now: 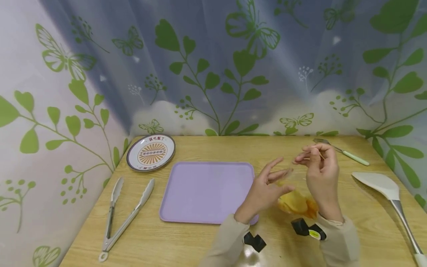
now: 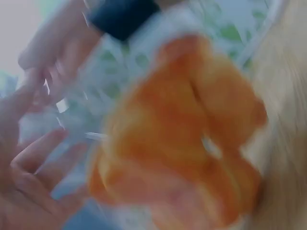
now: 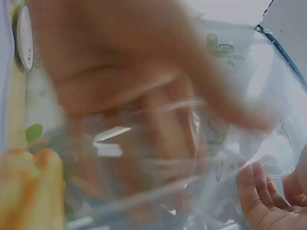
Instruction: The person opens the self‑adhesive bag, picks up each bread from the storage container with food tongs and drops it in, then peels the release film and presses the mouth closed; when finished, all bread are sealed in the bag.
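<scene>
My left hand (image 1: pixel 267 187) is raised over the right part of the table, its fingers spread, beside a clear plastic bag (image 3: pixel 110 148). In the right wrist view its blurred fingers show behind the plastic. My right hand (image 1: pixel 323 176) is up to its right, with thumb and fingertips pinching the bag's thin plastic. A thin light strand shows at those fingertips in the head view. Below both hands lies golden-orange bread (image 1: pixel 297 204), which looks large and blurred in the left wrist view.
A purple tray (image 1: pixel 207 193) lies at the centre. Left of it are a patterned plate (image 1: pixel 133 154) and spread metal tongs (image 1: pixel 121 230). To the right lie a green-handled utensil (image 1: pixel 355 157) and a white spatula (image 1: pixel 383 185). A patterned curtain (image 1: pixel 207 92) hangs behind the table.
</scene>
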A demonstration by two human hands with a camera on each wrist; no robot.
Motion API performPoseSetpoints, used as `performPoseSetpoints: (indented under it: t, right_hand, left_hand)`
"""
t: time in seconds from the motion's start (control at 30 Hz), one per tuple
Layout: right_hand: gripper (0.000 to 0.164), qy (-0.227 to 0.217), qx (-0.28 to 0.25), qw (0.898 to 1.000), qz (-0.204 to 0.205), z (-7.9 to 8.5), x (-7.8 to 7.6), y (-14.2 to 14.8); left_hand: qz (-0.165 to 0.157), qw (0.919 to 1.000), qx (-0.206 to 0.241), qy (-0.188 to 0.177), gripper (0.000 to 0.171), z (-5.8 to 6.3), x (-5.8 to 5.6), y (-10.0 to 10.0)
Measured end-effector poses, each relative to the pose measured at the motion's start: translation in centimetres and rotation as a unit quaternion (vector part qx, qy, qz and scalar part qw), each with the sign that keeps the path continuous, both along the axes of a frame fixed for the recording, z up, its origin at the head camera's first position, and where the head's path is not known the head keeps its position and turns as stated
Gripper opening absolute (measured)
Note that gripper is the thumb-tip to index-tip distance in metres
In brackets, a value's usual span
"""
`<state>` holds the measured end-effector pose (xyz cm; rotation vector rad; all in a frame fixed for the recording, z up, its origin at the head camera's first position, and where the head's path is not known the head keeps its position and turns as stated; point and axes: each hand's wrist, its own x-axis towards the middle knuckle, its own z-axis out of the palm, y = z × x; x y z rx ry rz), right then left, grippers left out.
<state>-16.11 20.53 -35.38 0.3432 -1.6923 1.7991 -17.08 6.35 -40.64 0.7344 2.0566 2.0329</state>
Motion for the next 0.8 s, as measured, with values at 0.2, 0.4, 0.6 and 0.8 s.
performPoseSetpoints:
  t: [0.2, 0.4, 0.6, 0.8]
  right_hand:
    - [0.01, 0.009, -0.024, 1.0, 0.017, 0.0, -0.1, 0.2]
    - [0.032, -0.025, 0.043, 0.998, -0.045, 0.2, 0.1, 0.1]
    - [0.015, -0.031, 0.119, 0.985, -0.122, 0.3, 0.0, 0.5]
    - [0.011, -0.045, 0.116, 0.982, -0.142, 0.3, -0.1, 1.1]
  left_hand:
    - [0.049, 0.9956, -0.063, 0.05, 0.026, -1.8, -0.9, 0.3]
    - [0.104, 0.9925, -0.007, 0.063, 0.021, -2.5, -0.4, 1.4]
    - [0.16, 0.9858, 0.042, 0.026, 0.018, -2.5, -0.1, 2.1]
    - [0.202, 0.9753, 0.089, -0.004, 0.021, -2.3, -0.3, 2.1]
